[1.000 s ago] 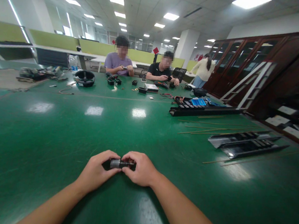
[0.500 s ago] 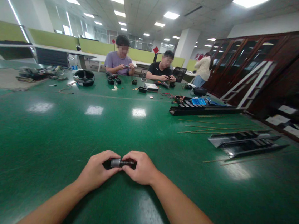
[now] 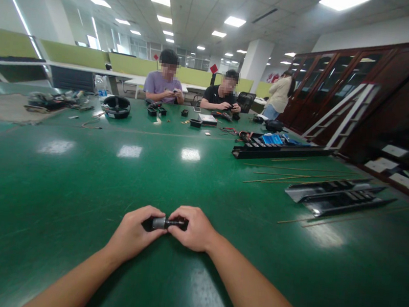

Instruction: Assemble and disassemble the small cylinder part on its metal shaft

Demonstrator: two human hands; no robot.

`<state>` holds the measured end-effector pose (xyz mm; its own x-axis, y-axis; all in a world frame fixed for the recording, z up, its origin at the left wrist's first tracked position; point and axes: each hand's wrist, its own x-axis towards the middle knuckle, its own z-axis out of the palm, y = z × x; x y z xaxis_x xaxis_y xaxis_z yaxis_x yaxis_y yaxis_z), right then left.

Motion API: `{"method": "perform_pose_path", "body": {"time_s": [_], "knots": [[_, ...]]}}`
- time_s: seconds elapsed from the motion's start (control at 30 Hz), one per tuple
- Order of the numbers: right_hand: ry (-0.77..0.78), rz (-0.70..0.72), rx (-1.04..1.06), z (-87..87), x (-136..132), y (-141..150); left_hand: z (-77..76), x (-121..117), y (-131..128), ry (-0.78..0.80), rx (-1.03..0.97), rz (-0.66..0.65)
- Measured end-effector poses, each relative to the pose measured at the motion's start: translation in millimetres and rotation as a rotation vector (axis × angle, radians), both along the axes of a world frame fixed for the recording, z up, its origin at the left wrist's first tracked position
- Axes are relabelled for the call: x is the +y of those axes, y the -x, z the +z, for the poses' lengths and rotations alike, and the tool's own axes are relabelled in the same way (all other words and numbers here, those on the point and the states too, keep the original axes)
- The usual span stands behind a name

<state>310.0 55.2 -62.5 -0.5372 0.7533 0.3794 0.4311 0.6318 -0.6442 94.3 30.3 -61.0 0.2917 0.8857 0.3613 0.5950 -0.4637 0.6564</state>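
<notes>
Low over the green table (image 3: 75,183), a small cylindrical part (image 3: 159,223) lies level between my two hands. It has a grey barrel, a dark left end and a thinner dark shaft toward the right; its exact kind I cannot make out. My left hand (image 3: 135,229) grips the barrel end between thumb and fingers. The thin end is pinched in my right hand (image 3: 194,228), whose fingertips nearly meet those of the left. Fingers partly hide both ends.
Black metal channels (image 3: 343,196) and thin rods (image 3: 290,175) lie at the right. Farther back are a long black rail (image 3: 282,151), a white box (image 3: 207,119) and a black headset-like ring (image 3: 115,107). Two people (image 3: 163,82) sit across the table; another person (image 3: 281,93) stands behind.
My hands and the cylindrical part stay almost in place, with only a slight shift. Across the table, the person in purple has moved their hands a little.
</notes>
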Motion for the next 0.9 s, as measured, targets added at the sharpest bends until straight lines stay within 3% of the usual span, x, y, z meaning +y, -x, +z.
{"method": "perform_pose_path", "body": {"time_s": [0.9], "knots": [[0.007,-0.047,0.004,0.5,3.7,-3.7,-2.4,1.9,4.1,-0.039,0.000,0.036]]}}
